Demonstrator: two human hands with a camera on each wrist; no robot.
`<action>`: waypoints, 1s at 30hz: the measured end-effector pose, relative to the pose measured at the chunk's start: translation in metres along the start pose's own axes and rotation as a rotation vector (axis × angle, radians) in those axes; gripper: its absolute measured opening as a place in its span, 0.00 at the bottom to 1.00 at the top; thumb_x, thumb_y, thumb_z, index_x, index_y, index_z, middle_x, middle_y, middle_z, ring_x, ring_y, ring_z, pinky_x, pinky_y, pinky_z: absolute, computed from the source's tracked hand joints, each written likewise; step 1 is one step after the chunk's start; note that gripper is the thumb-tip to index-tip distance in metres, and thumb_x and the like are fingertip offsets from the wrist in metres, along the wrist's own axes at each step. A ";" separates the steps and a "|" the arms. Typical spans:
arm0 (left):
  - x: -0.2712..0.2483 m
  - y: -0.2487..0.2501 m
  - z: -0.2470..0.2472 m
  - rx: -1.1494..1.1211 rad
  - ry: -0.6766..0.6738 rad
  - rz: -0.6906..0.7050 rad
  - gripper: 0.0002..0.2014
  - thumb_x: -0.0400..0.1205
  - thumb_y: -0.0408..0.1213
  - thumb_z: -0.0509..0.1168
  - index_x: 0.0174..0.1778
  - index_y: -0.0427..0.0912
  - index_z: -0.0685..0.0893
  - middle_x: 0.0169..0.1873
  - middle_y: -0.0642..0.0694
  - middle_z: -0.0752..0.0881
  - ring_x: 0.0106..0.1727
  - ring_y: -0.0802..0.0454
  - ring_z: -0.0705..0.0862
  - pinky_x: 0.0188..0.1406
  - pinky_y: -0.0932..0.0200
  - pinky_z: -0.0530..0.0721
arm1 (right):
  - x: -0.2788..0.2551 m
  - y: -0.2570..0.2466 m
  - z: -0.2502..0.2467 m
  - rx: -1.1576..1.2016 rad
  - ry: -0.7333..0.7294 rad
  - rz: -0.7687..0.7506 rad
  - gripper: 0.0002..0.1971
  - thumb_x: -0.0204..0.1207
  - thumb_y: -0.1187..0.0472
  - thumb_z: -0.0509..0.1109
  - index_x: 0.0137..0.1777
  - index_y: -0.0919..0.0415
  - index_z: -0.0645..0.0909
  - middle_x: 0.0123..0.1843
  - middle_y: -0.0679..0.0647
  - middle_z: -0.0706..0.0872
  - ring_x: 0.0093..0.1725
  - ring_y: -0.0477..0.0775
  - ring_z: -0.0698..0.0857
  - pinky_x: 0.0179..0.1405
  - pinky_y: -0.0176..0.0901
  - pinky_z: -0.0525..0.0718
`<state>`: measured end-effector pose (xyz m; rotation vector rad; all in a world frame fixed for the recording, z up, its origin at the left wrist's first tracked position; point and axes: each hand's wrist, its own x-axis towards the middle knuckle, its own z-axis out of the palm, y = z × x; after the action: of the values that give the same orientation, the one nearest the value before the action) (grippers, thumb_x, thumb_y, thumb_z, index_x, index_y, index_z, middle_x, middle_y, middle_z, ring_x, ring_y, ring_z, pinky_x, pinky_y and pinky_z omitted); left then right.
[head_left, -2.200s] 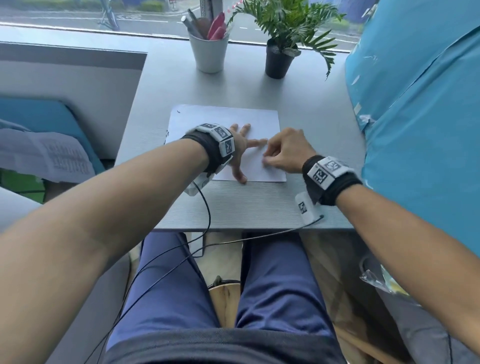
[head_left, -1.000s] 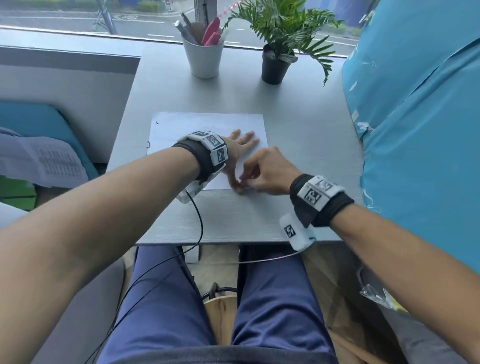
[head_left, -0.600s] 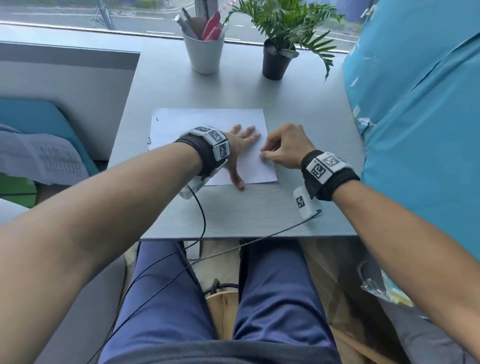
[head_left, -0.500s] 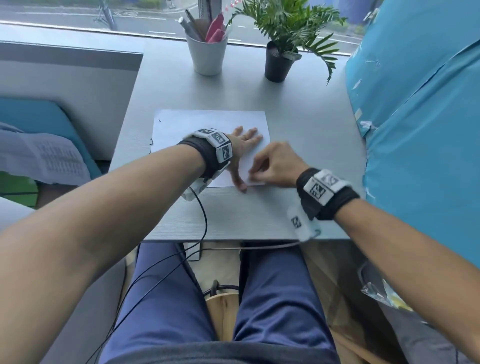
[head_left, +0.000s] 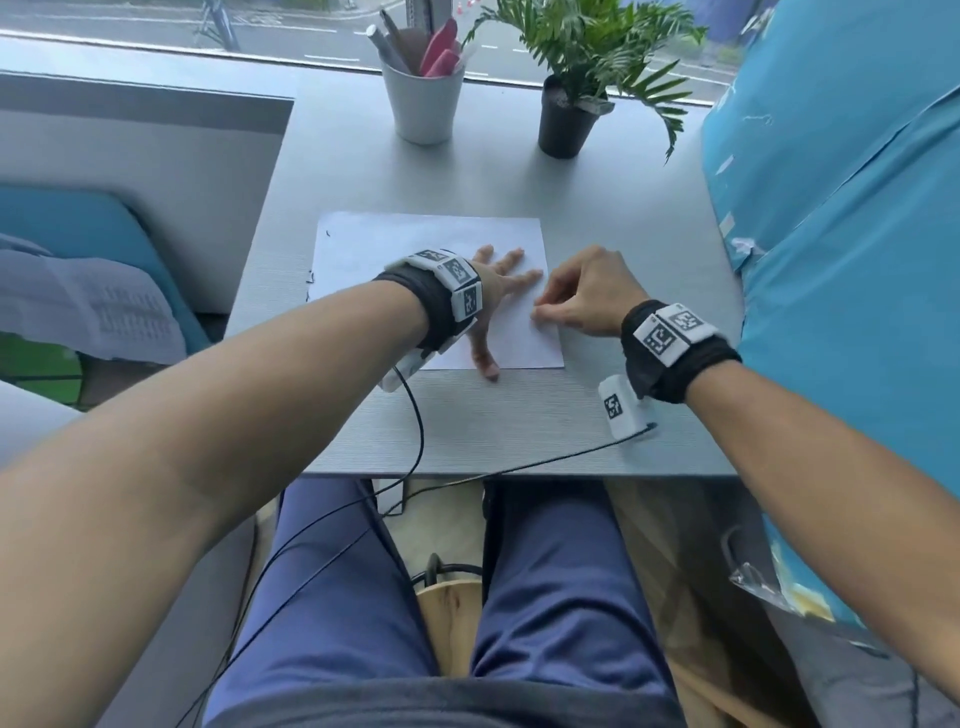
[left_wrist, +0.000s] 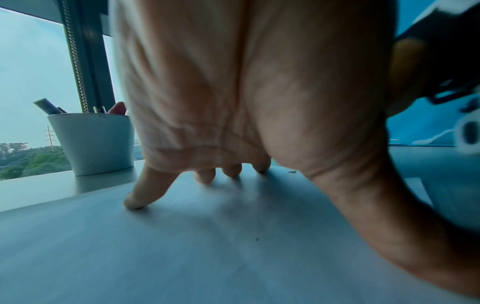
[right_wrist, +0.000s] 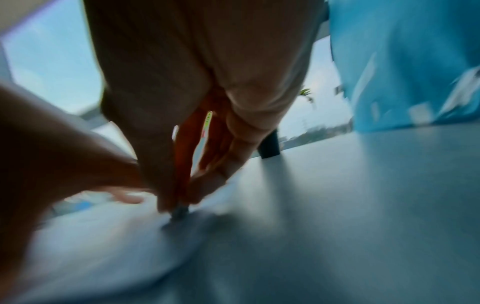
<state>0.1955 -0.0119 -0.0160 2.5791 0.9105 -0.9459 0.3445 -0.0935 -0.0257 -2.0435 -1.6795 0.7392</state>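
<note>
White paper pressed flat on bench under spread left hand, small grey object pinched in right hand at its edge; looks partway, left-edge specks untouched.

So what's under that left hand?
A white sheet of paper, lying flat on the grey table. The left hand presses it with spread fingers. Whatever might be on the paper beneath the palm is covered.

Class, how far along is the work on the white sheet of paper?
Done: the white sheet of paper lies flat on the grey table. In hand: the left hand pins it with spread fingers; the right hand pinches its right edge. Left: any fold or crease, since none shows clearly.
</note>
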 end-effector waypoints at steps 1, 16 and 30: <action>0.000 0.001 0.000 0.006 -0.007 -0.002 0.74 0.59 0.61 0.83 0.84 0.57 0.29 0.84 0.51 0.28 0.84 0.38 0.30 0.76 0.24 0.50 | -0.008 -0.006 0.009 -0.015 -0.083 -0.046 0.03 0.63 0.62 0.83 0.36 0.59 0.91 0.29 0.45 0.88 0.26 0.37 0.82 0.33 0.31 0.79; 0.004 0.000 0.001 -0.011 0.009 -0.012 0.75 0.56 0.60 0.84 0.84 0.59 0.30 0.84 0.53 0.29 0.84 0.38 0.31 0.75 0.22 0.52 | -0.001 0.007 -0.006 -0.008 0.046 -0.023 0.03 0.64 0.62 0.82 0.35 0.61 0.91 0.30 0.49 0.90 0.29 0.41 0.85 0.34 0.33 0.82; 0.009 0.001 0.002 -0.020 0.009 -0.008 0.77 0.54 0.60 0.84 0.83 0.58 0.29 0.83 0.51 0.28 0.83 0.36 0.29 0.76 0.22 0.50 | -0.003 0.005 -0.003 -0.013 0.049 -0.039 0.03 0.65 0.62 0.81 0.34 0.60 0.91 0.31 0.50 0.90 0.30 0.42 0.85 0.34 0.33 0.83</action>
<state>0.2003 -0.0094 -0.0234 2.5670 0.9283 -0.9229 0.3499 -0.0978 -0.0261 -2.0146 -1.6961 0.6613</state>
